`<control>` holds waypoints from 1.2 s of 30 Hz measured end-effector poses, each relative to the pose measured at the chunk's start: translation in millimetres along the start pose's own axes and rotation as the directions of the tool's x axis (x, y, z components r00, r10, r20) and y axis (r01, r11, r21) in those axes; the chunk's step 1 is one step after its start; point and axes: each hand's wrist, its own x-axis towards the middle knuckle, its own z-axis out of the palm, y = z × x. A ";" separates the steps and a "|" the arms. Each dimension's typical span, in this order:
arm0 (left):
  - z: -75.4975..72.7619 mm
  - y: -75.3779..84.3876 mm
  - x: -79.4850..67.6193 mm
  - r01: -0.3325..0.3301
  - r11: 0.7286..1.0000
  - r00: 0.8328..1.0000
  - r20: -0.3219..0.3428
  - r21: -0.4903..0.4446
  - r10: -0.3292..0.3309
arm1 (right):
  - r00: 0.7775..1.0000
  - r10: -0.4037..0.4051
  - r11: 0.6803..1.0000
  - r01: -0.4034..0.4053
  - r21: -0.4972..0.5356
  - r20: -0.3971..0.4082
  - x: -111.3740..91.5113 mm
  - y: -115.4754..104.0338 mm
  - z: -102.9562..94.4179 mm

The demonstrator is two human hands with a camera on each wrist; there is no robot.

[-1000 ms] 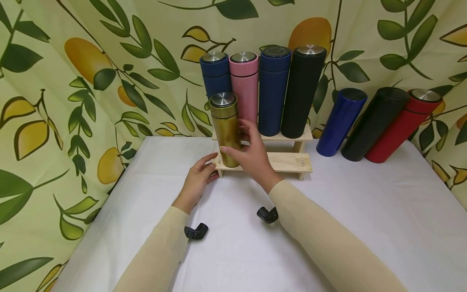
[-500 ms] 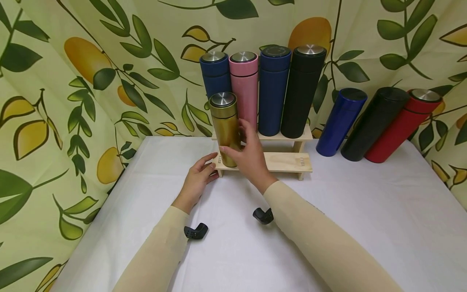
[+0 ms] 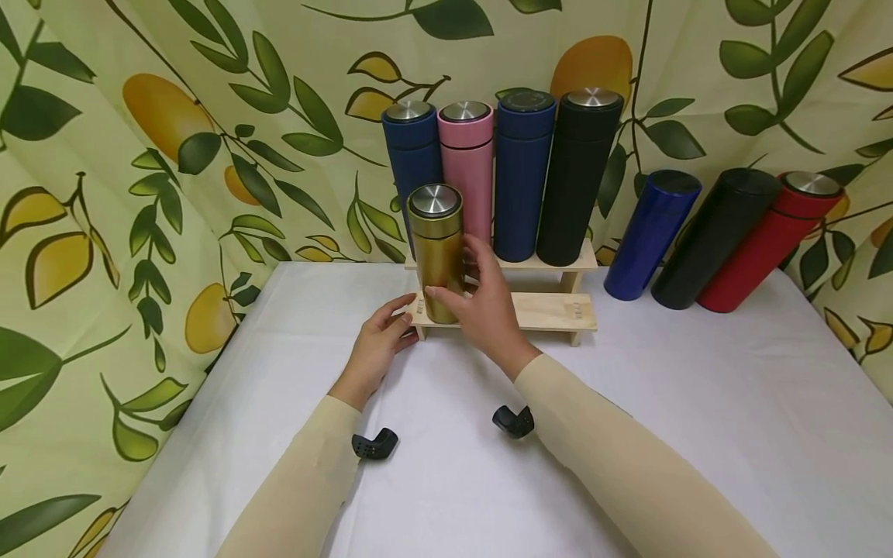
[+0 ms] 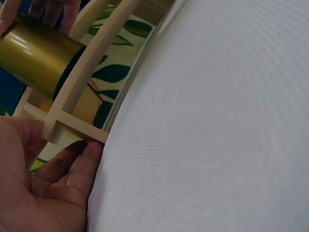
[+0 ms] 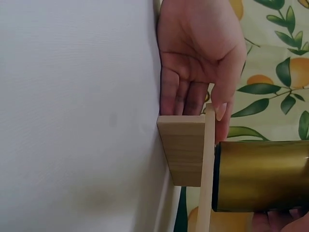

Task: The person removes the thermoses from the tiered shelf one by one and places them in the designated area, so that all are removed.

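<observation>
A gold thermos bottle (image 3: 443, 252) with a steel-topped lid stands at the left end of the lower step of a two-step wooden stand (image 3: 544, 308). My right hand (image 3: 484, 298) grips its lower body from the right, thumb across the front. At the same end, my left hand (image 3: 377, 345) holds the stand's edge. In the right wrist view, the left hand (image 5: 198, 53) has its thumb at the board's end and its fingers against the wooden leg (image 5: 181, 152). The bottle's base (image 5: 217, 176) meets the board in that view.
On the upper step stand a blue thermos (image 3: 412, 147), a pink thermos (image 3: 466, 167), another blue thermos (image 3: 523, 178) and a black thermos (image 3: 580, 178). To the right, a shiny blue bottle (image 3: 649, 236), a black bottle (image 3: 715, 240) and a red bottle (image 3: 770, 244) stand on the white-covered table (image 3: 698, 387).
The gold thermos has shifted slightly right and toward me at its top, with my right hand still around it. My left hand stays at the stand's end.
</observation>
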 end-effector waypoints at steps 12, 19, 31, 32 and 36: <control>2.5 3.8 -2.6 0.017 1.000 1.000 -0.014 0.013 -0.017 | 1.000 0.026 1.000 -0.026 -0.008 0.005 -16.8 1.4 -26.3; 3.8 3.5 -2.1 0.010 1.000 1.000 -0.014 0.003 -0.010 | 0.999 0.039 0.999 -0.039 0.029 -0.011 -24.6 -0.1 -43.2; 2.3 3.8 -2.4 0.017 1.000 1.000 -0.013 -0.004 -0.017 | 1.000 -0.007 1.000 0.007 -0.002 -0.027 -38.4 0.5 -80.2; 2.0 3.7 -2.7 0.019 1.000 1.000 -0.013 -0.006 -0.019 | 1.000 -0.008 1.000 0.008 -0.013 -0.029 -39.6 1.2 -83.7; 1.7 4.0 -3.4 0.017 1.000 1.000 -0.014 -0.002 -0.017 | 0.999 -0.019 0.999 0.017 -0.048 -0.041 -43.6 3.9 -99.0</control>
